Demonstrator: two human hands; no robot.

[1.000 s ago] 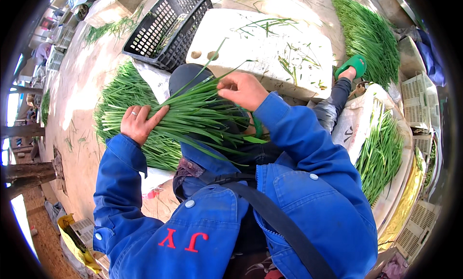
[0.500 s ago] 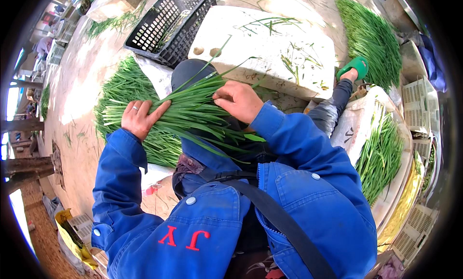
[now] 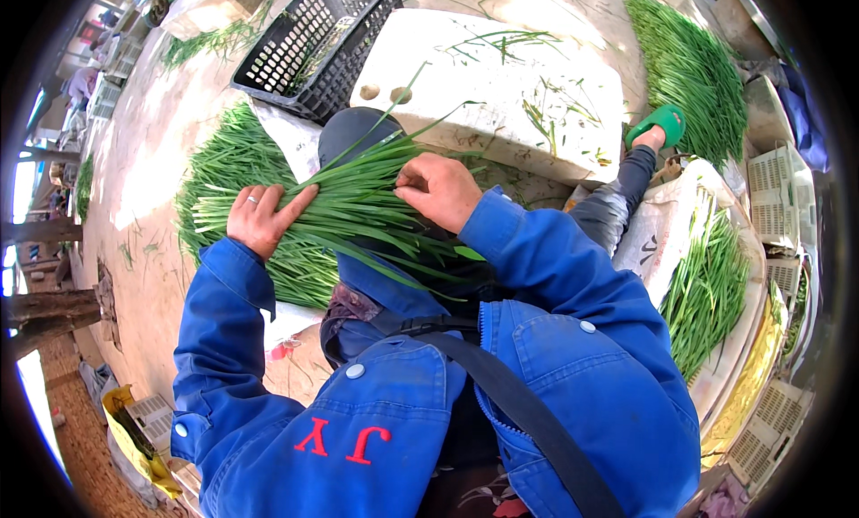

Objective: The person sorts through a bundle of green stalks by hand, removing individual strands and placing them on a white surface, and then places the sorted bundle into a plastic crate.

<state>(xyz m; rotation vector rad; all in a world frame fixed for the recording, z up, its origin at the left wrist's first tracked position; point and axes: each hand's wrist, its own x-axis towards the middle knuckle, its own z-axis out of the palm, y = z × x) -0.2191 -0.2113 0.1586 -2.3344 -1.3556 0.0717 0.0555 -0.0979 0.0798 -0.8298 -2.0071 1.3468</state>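
Head view: the left hand (image 3: 259, 218), a ring on one finger, grips a bundle of long green leaves (image 3: 367, 200), its thumb lying across the flat, slender blades. This bundle fans out over the person's lap toward the right, smooth and glossy, with a few thin tips straying upward. At its right side, the right hand (image 3: 438, 191) is curled, thumb and forefinger close together; whether a blade is pinched between them, I cannot tell. Below and left of the bundle lies a thick leaf pile (image 3: 206, 174), its strands densely layered. Beyond the knees rests a pale, blocky slab (image 3: 501, 62) with rounded corners, two round holes and scattered leaf scraps, next to a black plastic crate (image 3: 304, 66) pierced with openings. The blue jacket (image 3: 233, 312) is sturdy woven cloth with domed metallic-looking buttons, and a green sandal (image 3: 658, 124) looks smooth and moulded.
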